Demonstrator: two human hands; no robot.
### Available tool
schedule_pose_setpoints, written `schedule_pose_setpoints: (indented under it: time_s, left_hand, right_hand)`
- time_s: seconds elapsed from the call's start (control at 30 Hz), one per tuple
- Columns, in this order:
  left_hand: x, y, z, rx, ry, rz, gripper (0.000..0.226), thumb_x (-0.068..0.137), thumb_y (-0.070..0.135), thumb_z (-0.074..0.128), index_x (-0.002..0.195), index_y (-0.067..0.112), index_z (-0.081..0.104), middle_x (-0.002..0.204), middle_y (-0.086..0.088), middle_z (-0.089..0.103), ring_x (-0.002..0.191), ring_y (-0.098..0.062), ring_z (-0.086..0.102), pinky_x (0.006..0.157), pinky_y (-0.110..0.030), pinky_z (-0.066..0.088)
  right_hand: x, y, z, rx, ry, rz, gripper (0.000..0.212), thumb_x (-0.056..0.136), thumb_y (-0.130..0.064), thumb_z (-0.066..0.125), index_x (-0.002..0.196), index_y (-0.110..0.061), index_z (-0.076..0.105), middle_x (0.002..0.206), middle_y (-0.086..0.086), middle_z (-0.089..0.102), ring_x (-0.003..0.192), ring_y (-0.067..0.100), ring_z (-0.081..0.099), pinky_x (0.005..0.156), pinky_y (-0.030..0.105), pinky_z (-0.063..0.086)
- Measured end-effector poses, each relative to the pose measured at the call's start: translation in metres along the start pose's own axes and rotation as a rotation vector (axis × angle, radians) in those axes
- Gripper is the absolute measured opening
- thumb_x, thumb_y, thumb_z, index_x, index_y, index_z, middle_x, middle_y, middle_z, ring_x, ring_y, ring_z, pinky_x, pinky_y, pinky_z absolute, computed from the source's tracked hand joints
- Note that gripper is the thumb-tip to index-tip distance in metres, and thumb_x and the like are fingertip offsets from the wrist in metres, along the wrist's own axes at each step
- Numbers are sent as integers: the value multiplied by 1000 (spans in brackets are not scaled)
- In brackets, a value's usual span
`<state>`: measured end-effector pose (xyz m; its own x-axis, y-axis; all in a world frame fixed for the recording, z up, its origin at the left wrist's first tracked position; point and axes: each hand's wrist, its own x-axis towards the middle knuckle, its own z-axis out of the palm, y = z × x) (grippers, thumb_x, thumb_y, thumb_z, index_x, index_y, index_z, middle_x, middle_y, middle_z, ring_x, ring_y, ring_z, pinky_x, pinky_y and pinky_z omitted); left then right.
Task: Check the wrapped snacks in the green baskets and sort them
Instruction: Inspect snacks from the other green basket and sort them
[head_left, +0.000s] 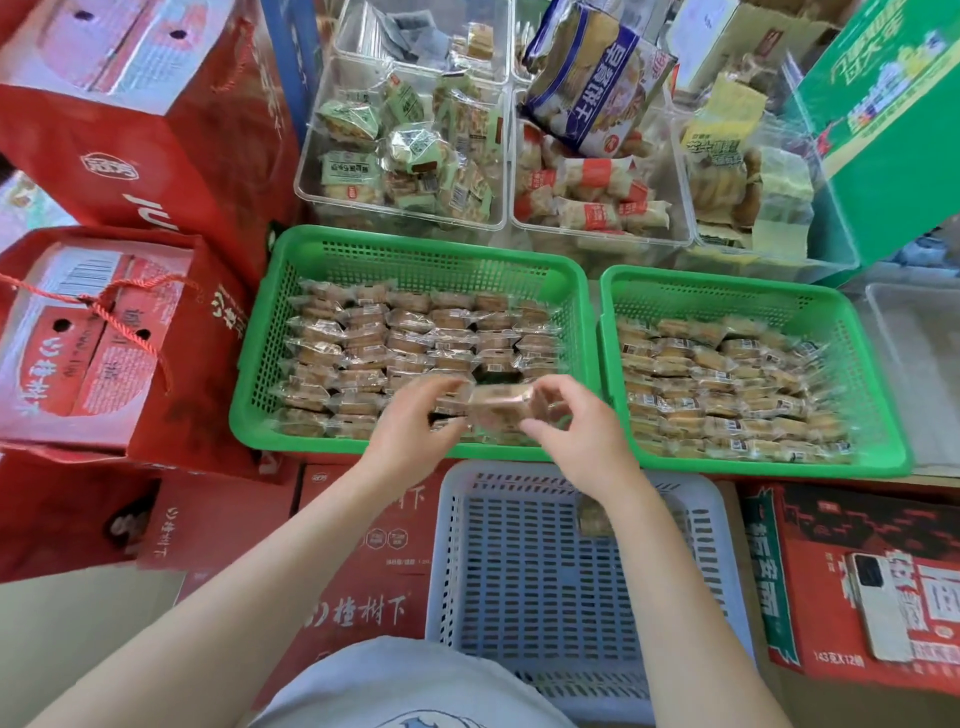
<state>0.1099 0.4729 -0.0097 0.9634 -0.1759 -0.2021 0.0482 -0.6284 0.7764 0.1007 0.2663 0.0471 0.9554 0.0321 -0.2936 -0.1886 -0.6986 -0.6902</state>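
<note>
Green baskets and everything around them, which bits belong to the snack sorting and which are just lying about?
In the job:
left green plastic basket
right green plastic basket
clear-wrapped snack held by both hands
pale blue plastic basket

Lying about:
red cardboard boxes
clear plastic bins
white phone

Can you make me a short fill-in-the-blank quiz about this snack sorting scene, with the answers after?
1. Both the left hand and the right hand hold one wrapped snack above the ____ green basket.
2. The basket nearest the person is ____ in colour.
3. A phone lies on a ____ carton.

Missing words: left; blue; red
</note>
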Motion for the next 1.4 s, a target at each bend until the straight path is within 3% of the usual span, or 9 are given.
schedule_pose_setpoints:
  time_s: [0.13, 0.23, 0.4, 0.57, 0.7, 0.87, 1.1, 1.3, 1.4]
  left_hand:
    - [25, -17, 11, 432, -174, 54, 62, 102, 42, 52, 157, 25, 29, 168, -1, 19, 156, -21, 8, 127, -40, 7]
    - [36, -28, 19, 576, -297, 30, 63, 106, 51, 31, 161, 27, 14, 170, 3, 1, 156, -17, -9, 127, -46, -4]
    - [36, -36, 25, 619, -297, -2, 63, 105, 53, 20, 162, 25, 15, 170, 4, -2, 155, -13, -11, 126, -48, -9]
    - [38, -35, 26, 619, -288, -7, 64, 105, 53, 20, 162, 25, 12, 170, 4, -1, 156, -13, -11, 125, -48, -10]
    - [39, -34, 29, 630, -255, 29, 64, 105, 54, 21, 162, 26, 10, 171, 2, -1, 156, -16, -10, 125, -49, -8]
    - [49, -25, 37, 616, -303, 95, 63, 104, 59, 18, 161, 37, 7, 170, 2, -11, 155, -19, -17, 124, -50, -10]
    - [54, -25, 41, 642, -343, 60, 63, 102, 63, 16, 160, 39, 13, 169, 0, -11, 155, -20, -19, 123, -51, -12]
    - [55, -25, 41, 643, -345, 51, 63, 102, 63, 17, 160, 38, 15, 170, 0, -11, 155, -20, -18, 123, -51, -12]
    - [55, -26, 41, 643, -341, 50, 63, 102, 62, 18, 160, 39, 15, 170, 0, -10, 155, -20, -18, 123, -51, -12]
  right_hand:
    - [30, 10, 3, 15, 138, 5, 30, 91, -14, 70, 115, -23, 53, 104, -10, 60, 99, 11, 59, 82, 27, 48]
    - [51, 17, 14, -130, 182, -60, 34, 92, -5, 66, 123, -14, 55, 114, -3, 61, 108, 16, 56, 87, 28, 46]
    - [70, 22, 28, -462, 87, -217, 43, 89, 9, 51, 125, -15, 53, 120, 6, 61, 108, 30, 51, 84, 45, 50]
    - [82, 22, 48, -566, 72, -307, 43, 88, 10, 51, 123, -13, 59, 114, 10, 61, 104, 33, 51, 77, 45, 50]
    - [89, 34, 61, -678, -67, -270, 33, 95, -2, 51, 124, -12, 62, 117, 11, 56, 110, 32, 50, 83, 42, 46]
    - [102, 36, 60, -513, 47, -245, 26, 96, -12, 54, 116, -8, 70, 103, 11, 58, 101, 30, 51, 81, 44, 49]
    - [133, 45, 57, -436, 85, -42, 21, 95, -5, 57, 115, -3, 62, 118, 11, 57, 114, 27, 51, 93, 38, 49]
    - [135, 46, 64, -522, 124, -68, 18, 92, 3, 55, 106, -5, 62, 107, 12, 57, 98, 30, 52, 69, 34, 38]
    - [133, 44, 65, -502, 94, -99, 24, 93, 0, 52, 112, -10, 62, 105, 12, 57, 97, 31, 52, 67, 35, 38]
